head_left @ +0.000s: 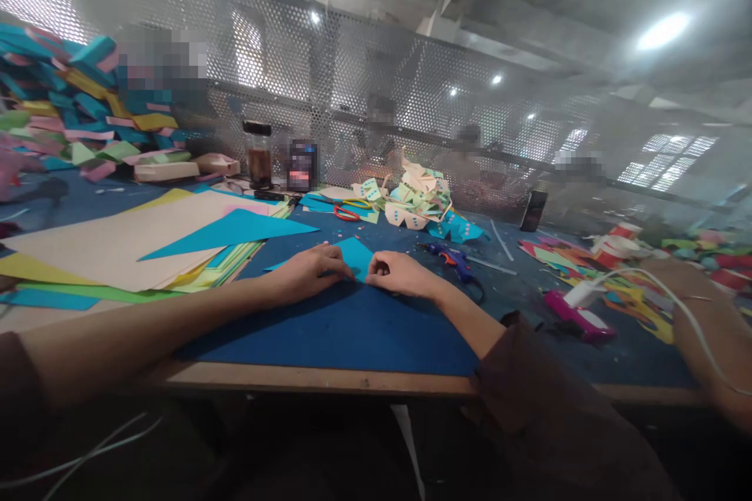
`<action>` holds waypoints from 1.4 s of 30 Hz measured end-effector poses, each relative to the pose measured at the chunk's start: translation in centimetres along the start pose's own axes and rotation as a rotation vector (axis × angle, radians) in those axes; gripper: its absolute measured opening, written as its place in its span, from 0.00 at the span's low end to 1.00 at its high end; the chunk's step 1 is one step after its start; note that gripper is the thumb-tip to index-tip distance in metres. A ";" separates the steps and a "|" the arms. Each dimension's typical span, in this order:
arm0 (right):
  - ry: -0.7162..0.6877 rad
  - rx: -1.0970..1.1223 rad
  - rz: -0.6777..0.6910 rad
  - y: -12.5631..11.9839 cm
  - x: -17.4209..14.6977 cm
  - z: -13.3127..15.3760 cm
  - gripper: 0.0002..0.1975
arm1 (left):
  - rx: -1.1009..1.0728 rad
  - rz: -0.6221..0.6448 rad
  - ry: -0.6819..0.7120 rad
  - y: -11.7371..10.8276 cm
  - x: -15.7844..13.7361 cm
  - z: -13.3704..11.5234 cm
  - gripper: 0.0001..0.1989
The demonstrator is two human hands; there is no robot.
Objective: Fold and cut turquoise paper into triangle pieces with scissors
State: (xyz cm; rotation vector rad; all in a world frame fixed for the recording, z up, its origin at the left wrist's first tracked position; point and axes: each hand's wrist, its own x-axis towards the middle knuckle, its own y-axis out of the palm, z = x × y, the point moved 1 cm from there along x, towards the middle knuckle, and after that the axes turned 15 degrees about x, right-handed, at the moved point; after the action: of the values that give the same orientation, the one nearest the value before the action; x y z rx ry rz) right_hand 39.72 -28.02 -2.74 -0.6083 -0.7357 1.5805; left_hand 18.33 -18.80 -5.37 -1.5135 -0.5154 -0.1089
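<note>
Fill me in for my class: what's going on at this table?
One person's left hand and right hand are at a blue sheet of paper, fingers curled close together; whether they pinch it is unclear. A stack of coloured paper lies to the left. Beyond the hands are scissors and a pile of paper cut-outs; a glue gun lies to the right. Another person's arm shows at far right.

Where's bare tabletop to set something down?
Widest: blue tabletop from left hand and right hand to wooden front edge. Narrower: between glue gun and magenta device. Crowded: paper stack at left, dotted paper pile beyond the hands.
</note>
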 end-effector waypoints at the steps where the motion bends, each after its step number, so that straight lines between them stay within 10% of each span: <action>1: 0.005 0.006 0.010 -0.1 0.0 0.0 0.07 | 0.001 0.001 0.004 0.0 0.0 0.0 0.13; 42: 0.085 -0.011 0.268 -4.6 -1.5 -2.4 0.05 | -0.001 0.020 -0.007 -0.2 0.1 -0.2 0.12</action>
State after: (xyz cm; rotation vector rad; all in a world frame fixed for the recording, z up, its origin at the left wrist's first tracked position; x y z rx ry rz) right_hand 44.74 -28.91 -0.95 -0.8033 -0.6186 1.7846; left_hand 18.38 -18.95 -5.14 -1.5196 -0.5056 -0.0885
